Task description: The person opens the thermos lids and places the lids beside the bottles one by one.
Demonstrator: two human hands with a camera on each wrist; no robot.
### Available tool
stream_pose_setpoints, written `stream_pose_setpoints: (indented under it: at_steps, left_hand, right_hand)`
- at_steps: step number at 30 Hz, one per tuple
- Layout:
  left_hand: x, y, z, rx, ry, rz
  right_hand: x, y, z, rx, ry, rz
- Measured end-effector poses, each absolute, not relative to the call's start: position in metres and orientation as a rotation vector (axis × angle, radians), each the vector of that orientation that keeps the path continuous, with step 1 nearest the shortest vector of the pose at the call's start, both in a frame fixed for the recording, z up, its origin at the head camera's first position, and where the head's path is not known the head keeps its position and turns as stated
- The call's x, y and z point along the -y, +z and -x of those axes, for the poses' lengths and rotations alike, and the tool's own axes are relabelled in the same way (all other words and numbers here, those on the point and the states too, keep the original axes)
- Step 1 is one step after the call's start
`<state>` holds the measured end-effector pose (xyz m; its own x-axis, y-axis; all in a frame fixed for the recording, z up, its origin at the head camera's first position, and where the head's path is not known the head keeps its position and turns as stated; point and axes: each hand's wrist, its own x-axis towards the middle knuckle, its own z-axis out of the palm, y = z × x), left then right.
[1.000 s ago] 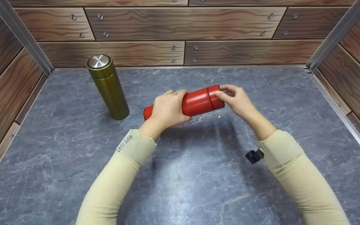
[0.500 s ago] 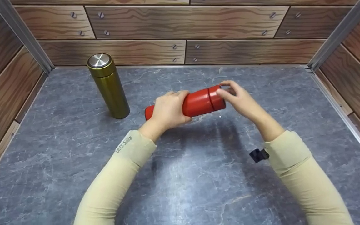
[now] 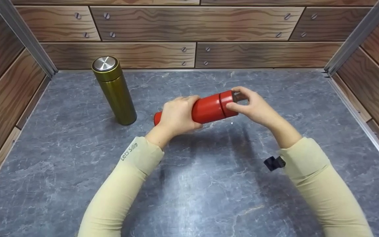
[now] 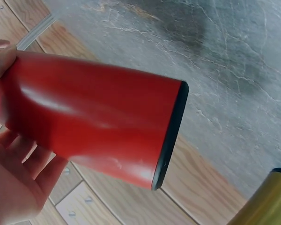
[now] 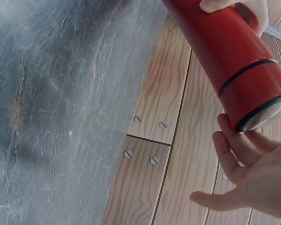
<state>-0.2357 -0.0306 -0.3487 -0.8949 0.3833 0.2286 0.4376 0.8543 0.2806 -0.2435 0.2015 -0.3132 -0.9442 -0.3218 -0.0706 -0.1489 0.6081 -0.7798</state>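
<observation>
A red thermos flask (image 3: 209,108) is held tilted above the grey marbled table, its lid end raised toward the right. My left hand (image 3: 177,115) grips it round the body from above. My right hand (image 3: 257,107) is at the lid (image 3: 228,102), with thumb and a fingertip pinching its sides. Seen from the right wrist, a dark seam sets the lid off from the body, and the end has a silvery disc (image 5: 268,115); the other fingers (image 5: 229,161) spread loosely beneath it. The left wrist view shows the flask's black base (image 4: 171,136).
A gold-green thermos (image 3: 117,98) with a silver-topped lid stands upright at the back left of the table (image 3: 61,171). Wood-patterned walls (image 3: 150,54) enclose the back and both sides. A small black device (image 3: 274,163) sits at the right cuff.
The right hand has shifted slightly right, its fingers loosening and then settling on the lid again with the thumb lower. The red thermos has drifted a little to the right.
</observation>
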Motion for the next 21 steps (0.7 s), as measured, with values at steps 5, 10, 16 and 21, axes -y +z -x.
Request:
stream_pose_setpoints:
  at_steps: [5, 10, 16, 21]
  left_hand:
    - [0.0301, -0.3473, 0.2357, 2.876, -0.499, 0.626]
    - [0.0297, -0.3466, 0.2358, 2.883, -0.475, 0.617]
    - [0.0290, -0.3486, 0.2361, 2.873, -0.479, 0.645]
    - [0.0285, -0.3486, 0.2365, 2.881, -0.482, 0.639]
  right_hand:
    - [-0.2059, -0.3127, 0.2431, -2.616, -1.263, 0.475]
    - [-0.2063, -0.3141, 0.2447, -2.610, -1.236, 0.393]
    - [-0.2036, -0.3168, 0.2466, -2.631, -1.156, 0.242]
    - [-0.2038, -0.3165, 0.2461, -2.616, -1.175, 0.233]
